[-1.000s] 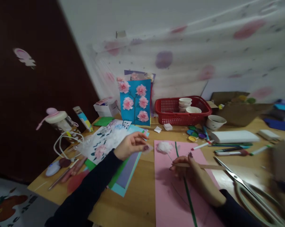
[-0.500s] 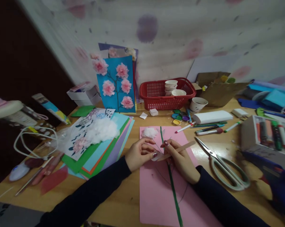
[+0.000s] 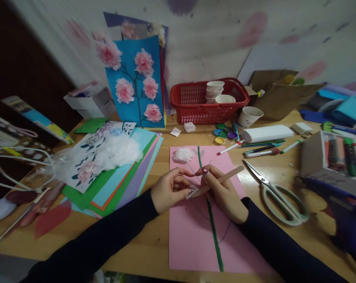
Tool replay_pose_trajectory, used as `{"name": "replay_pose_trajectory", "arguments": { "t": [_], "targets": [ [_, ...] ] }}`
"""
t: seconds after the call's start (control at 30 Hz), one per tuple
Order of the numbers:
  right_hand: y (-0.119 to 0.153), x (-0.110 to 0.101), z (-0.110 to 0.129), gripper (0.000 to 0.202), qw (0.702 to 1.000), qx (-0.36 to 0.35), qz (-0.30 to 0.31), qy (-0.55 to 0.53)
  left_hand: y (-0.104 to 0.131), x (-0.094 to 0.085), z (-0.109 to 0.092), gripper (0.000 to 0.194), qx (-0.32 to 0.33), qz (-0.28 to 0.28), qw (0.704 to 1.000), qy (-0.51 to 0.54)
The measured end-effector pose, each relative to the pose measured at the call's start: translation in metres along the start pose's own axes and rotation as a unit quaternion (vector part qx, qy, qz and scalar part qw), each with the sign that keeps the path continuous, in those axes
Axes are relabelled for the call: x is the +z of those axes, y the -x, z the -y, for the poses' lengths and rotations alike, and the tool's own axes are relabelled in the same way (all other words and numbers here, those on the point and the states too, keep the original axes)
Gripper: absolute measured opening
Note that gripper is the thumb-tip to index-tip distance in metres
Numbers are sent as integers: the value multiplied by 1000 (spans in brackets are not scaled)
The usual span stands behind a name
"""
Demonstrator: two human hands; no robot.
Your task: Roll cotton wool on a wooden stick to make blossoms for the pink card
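My left hand (image 3: 169, 191) pinches a small white piece (image 3: 190, 192), perhaps thin paper, between thumb and fingers. In my right hand (image 3: 226, 196) is a flat wooden craft stick (image 3: 232, 173), its lower end touching the white piece. Both hands are over a pink sheet of paper (image 3: 185, 243). A green painted stem (image 3: 215, 239) runs down the sheet, with thin pencil-like curves branching off. One white fluffy flower (image 3: 183, 154) sits at the sheet's upper left. My fingers partly hide the middle of the stem.
Scissors (image 3: 279, 200) lie right of the sheet, beside a blue glue gun (image 3: 340, 220) and a marker box (image 3: 328, 177). Cotton (image 3: 118, 151) rests on coloured papers at left. A blue flower picture (image 3: 136, 86), a red basket (image 3: 195, 114) and paint pots (image 3: 220, 133) stand behind.
The camera view has tilted down a little, so the background sits higher. My hands keep their grips, and the stick and white piece remain together over the sheet.
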State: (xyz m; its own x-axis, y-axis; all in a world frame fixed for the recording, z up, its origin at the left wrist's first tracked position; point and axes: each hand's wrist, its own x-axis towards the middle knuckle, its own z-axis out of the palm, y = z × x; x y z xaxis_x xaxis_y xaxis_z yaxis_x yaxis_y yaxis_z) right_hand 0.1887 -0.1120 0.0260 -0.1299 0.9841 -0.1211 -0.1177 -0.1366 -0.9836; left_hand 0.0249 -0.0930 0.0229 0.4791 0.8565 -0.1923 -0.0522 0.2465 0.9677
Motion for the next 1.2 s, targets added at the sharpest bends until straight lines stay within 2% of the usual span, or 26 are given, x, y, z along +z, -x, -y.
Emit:
{"name": "replay_pose_trajectory", "arguments": {
  "t": [0.47,0.7,0.9,1.2],
  "targets": [
    [-2,-1,-4,28,1000,4,11,-9,4,3,-4,38,26,40,999,1],
    [-3,-2,-5,26,999,-25,-15,-18,4,3,-5,53,-26,34,999,13],
    [-6,-10,-5,23,989,-85,-94,-82,3,1,-5,55,-31,34,998,34],
    [-6,-8,-5,21,986,-71,-124,-80,3,1,-2,51,-29,34,998,42]
  ]
}}
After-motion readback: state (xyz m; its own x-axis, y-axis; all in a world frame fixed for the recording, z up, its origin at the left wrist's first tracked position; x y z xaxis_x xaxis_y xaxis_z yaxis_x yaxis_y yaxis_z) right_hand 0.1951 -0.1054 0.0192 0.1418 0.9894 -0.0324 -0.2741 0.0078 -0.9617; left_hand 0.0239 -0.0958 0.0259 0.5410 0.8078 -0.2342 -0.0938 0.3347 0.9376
